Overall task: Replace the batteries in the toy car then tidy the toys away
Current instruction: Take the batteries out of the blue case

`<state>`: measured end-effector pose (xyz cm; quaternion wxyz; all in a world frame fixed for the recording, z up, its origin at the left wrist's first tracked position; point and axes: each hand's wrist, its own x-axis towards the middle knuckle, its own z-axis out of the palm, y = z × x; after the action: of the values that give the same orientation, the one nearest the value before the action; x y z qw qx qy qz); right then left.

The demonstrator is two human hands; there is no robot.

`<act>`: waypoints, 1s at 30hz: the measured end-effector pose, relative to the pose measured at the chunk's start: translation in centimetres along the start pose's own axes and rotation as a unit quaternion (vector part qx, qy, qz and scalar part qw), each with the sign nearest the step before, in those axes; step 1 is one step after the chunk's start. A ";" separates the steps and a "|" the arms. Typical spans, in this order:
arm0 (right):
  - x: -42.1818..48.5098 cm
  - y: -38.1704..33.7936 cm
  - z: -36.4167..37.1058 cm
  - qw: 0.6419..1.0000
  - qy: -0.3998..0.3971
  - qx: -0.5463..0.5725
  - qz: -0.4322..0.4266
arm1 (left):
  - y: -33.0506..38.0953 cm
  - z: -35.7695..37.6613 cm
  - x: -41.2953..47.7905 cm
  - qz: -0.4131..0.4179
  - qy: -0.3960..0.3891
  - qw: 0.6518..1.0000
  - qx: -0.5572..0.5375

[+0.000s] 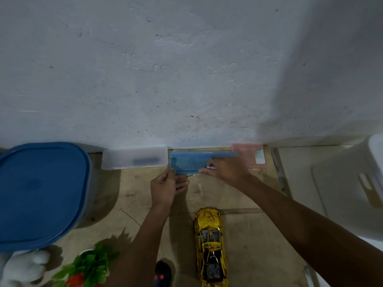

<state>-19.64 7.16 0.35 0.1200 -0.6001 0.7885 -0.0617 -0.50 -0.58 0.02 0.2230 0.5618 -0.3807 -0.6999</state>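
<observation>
- The left hand (163,188) pinches the left end of a flat blue case (192,162), thumb on the case's near-left corner, fingers curled under it.
- The right hand (224,169) lies across the right part of the same case, fingers spread flat on its lid and thumb on its near edge. It grips the case rather than lying open.
- The case's long axis runs nine o'clock to three o'clock, along the foot of the wall (186,69). Both hands meet it from six o'clock.
- A clear case (134,158) sits just beside it at nine o'clock; a pink case (248,155) at three o'clock, partly behind the right hand.
- The gold toy car (210,245) lies on the wooden floor (248,235) at six o'clock from the hands, between the forearms, nearer the right one. Its long axis runs twelve to six.
- A black remote (162,274) lies left of the car's near end.
- A blue-lidded tub (39,193) stands well off at nine o'clock.
- Judgement: opening the case probably comes next, perhaps for batteries. Its contents are hidden.
</observation>
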 end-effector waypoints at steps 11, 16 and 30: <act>-2.1 -3.3 1.6 0.993 0.057 0.066 0.079 | 1.2 1.1 0.5 -0.021 0.012 0.999 -0.022; -2.4 -4.2 2.0 0.989 0.066 0.106 0.082 | 1.8 0.7 0.4 -0.030 -0.007 0.999 -0.016; -6.9 -1.8 2.4 0.983 0.100 0.129 0.079 | 1.5 0.9 0.1 -0.002 0.001 1.000 -0.023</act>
<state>-15.60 13.39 -0.70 0.1216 -0.5058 0.8271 -0.2129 -1.53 -1.30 1.23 0.2349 0.5583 -0.3635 -0.7079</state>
